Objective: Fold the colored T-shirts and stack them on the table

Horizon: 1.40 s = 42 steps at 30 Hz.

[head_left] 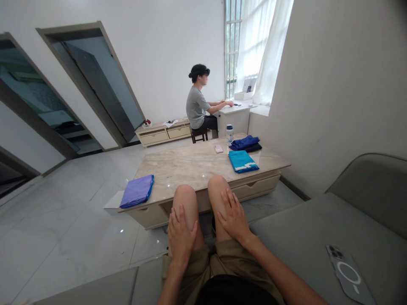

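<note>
My left hand (182,235) rests flat on my left thigh near the knee, fingers spread. On my right thigh lies my right hand (233,216), open too, and neither holds anything. Beyond my knees stands a low marble-topped table (178,165). A folded purple cloth (137,191) with a blue edge lies at its left end. Toward the right is a folded teal cloth (243,162) with a white print, and behind it a folded dark blue cloth (244,143). A bottle (229,134) stands beside the dark blue one. A pink phone-like object (218,148) lies nearby.
I sit on a grey sofa (295,228); a phone (348,271) lies on it at my right. Across the room a person (199,103) sits on a stool at a white desk (237,109) by the window. A low cabinet (155,136) runs along the far wall, with doorways left.
</note>
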Each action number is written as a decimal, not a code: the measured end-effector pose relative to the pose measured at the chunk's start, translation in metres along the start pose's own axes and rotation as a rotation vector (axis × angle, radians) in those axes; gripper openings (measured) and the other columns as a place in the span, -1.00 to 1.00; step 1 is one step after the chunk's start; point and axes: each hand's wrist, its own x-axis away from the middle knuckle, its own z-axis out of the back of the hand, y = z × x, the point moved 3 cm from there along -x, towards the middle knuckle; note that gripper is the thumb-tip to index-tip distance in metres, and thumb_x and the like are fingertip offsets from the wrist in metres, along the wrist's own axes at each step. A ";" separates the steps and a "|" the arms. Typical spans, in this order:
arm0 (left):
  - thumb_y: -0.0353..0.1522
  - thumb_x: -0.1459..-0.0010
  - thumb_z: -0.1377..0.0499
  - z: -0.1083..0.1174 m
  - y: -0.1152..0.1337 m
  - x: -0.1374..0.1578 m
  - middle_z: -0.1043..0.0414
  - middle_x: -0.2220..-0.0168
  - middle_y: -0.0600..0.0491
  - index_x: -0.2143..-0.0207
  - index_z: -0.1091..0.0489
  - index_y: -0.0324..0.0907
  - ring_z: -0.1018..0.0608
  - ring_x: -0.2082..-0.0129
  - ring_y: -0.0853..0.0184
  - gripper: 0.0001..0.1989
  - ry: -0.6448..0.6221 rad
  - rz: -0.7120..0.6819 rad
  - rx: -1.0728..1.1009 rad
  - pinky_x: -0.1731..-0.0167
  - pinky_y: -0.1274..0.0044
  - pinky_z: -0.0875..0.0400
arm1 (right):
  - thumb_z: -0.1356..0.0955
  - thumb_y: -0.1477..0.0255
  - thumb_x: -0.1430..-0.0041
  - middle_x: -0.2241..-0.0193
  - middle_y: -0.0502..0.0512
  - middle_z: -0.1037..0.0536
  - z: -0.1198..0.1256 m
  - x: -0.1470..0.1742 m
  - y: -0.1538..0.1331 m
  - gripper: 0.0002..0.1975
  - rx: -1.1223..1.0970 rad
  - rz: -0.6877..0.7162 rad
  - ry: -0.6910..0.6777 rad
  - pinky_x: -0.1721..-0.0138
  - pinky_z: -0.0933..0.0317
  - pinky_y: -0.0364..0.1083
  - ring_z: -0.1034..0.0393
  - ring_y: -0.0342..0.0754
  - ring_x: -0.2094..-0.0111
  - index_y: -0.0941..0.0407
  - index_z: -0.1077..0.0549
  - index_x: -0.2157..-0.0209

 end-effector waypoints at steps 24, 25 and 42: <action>-0.16 -0.36 -0.23 -0.008 -0.014 0.004 -0.13 -0.52 -0.46 -0.56 -0.10 -0.28 -0.37 -0.45 -0.19 -0.16 -0.092 0.029 0.109 -0.33 0.09 -0.39 | -0.29 0.27 -0.44 -0.59 0.39 -0.03 -0.018 0.001 0.010 -0.11 0.001 0.045 0.051 -0.44 -0.15 0.25 -0.03 0.29 -0.54 0.18 0.13 -0.63; -0.17 -0.34 -0.25 -0.010 -0.017 0.006 -0.09 -0.54 -0.45 -0.57 -0.09 -0.27 -0.32 -0.48 -0.20 -0.13 -0.156 0.031 0.126 -0.36 0.09 -0.36 | -0.29 0.27 -0.44 -0.59 0.38 -0.03 -0.022 0.001 0.012 -0.11 0.006 0.040 0.056 -0.44 -0.16 0.24 -0.05 0.29 -0.53 0.17 0.14 -0.64; -0.27 -0.46 -0.15 0.015 -0.019 0.083 0.09 -0.64 -0.14 -0.58 -0.13 0.00 -0.07 -0.61 -0.12 -0.30 -0.174 -0.129 0.060 -0.45 0.03 -0.21 | -0.26 0.23 -0.43 -0.56 0.43 -0.12 -0.041 -0.001 0.028 -0.22 0.040 0.008 0.056 -0.42 -0.16 0.29 -0.10 0.34 -0.51 0.21 -0.11 -0.57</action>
